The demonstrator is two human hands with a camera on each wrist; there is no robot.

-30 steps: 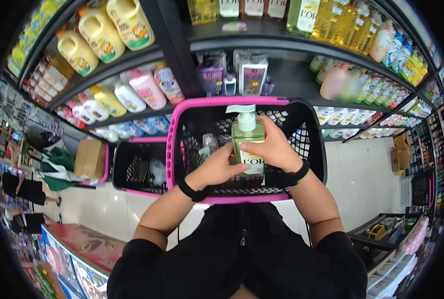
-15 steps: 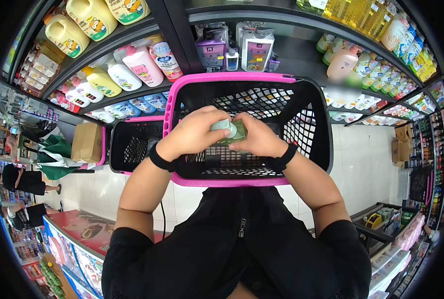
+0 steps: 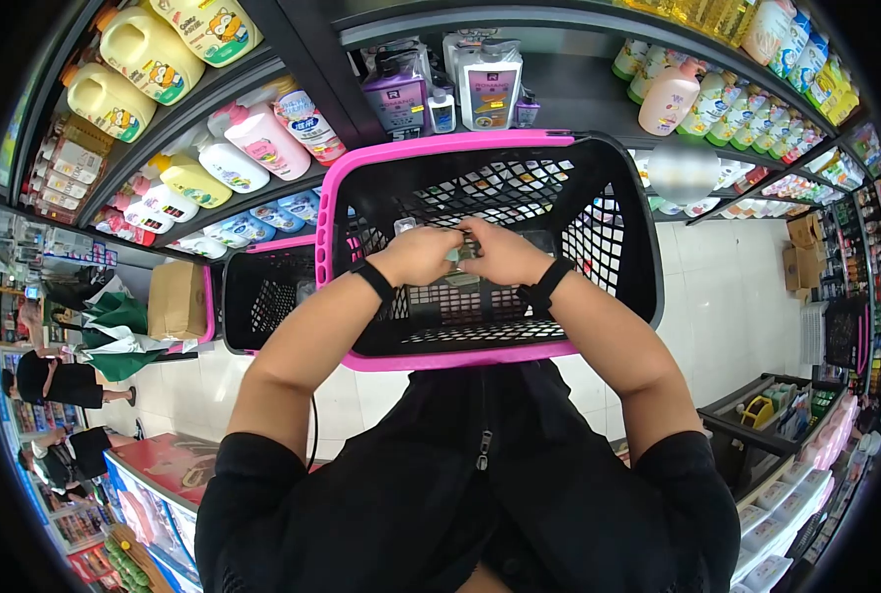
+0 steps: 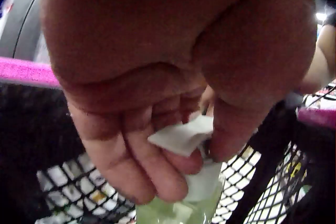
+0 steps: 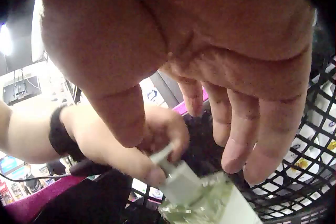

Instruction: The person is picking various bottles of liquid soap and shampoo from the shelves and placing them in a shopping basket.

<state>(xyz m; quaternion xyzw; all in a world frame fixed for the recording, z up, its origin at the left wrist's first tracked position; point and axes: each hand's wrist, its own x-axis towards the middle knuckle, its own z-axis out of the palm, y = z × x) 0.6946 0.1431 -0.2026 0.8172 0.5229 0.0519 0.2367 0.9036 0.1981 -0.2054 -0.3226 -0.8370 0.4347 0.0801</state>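
Observation:
Inside a black shopping basket with a pink rim [image 3: 328, 232] is a pump bottle of green liquid [image 5: 207, 203] with a pale green pump head [image 5: 181, 182]. My left hand [image 3: 421, 257] pinches the pump head between thumb and fingers, as the left wrist view shows. Beside it, my right hand [image 3: 507, 257] has its fingers extended, apart from the bottle in the right wrist view. From above, both hands cover most of the bottle. A small clear item [image 3: 404, 226] shows beyond my left wrist in the basket.
A second basket [image 3: 263, 296] stands at the left, near a cardboard box [image 3: 176, 301]. Ahead, shelves hold bottles, among them a pink bottle [image 3: 670, 97] and purple-labelled packs [image 3: 490, 91]. A display counter [image 3: 169, 465] is behind on the left; two people are at far left.
The green bottle has gone down from above the basket into it. My left hand has shifted from the bottle's body to its pump head, and my right hand has let go.

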